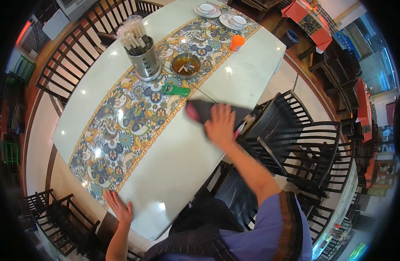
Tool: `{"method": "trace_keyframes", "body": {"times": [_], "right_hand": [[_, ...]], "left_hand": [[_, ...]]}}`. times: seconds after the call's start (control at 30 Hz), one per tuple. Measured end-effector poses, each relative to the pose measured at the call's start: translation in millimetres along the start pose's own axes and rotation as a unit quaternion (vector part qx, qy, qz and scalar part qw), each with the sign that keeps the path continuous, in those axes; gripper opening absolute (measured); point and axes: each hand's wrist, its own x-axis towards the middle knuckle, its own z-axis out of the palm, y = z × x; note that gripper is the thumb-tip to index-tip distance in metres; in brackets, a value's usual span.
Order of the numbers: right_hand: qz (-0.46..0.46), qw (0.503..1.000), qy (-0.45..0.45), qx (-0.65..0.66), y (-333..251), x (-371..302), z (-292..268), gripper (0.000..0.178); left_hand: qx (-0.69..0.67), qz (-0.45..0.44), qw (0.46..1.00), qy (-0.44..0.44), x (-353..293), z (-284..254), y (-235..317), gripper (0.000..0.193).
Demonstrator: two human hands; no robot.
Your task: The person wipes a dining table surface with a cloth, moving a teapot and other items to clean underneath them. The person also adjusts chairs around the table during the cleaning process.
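Observation:
On the pale glossy table (143,191), my right hand (221,124) grips a dark cloth (202,111) with a pink edge. Its fingers lie over the top of the cloth, and both are slightly smeared by motion. The cloth reaches toward the table's right edge, just off the patterned runner (121,126). My left hand (119,208) rests flat at the near left edge, fingers stretched, holding nothing. A green bottle opener (176,90) lies on the runner beyond the cloth. Behind it stands a round ashtray (185,71) with several cigarette butts.
A perforated metal holder (145,63) carries wrapped chopsticks. Farther back are an orange tub (237,42) and two stacks of white dishes (207,10). A dark wooden chair (282,135) stands close by the right edge, and black slatted chairs (71,61) line the left.

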Motion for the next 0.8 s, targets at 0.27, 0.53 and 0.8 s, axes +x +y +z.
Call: {"method": "trace_keyframes", "body": {"times": [0.27,0.53,0.8], "right_hand": [[-0.297,0.902,-0.152,0.274,-162,-150,-35,0.072],[0.126,0.992,0.026,-0.009,19,28,24,0.057],[-0.136,0.984,-0.078,0.084,-179,-104,-40,0.063]], "left_hand": [[0.007,-0.022,1.000,-0.005,-5,4,-6,0.084],[-0.027,-0.004,1.000,0.008,-1,0,1,0.083],[-0.031,-0.025,0.999,0.006,2,-4,3,0.085]]}}
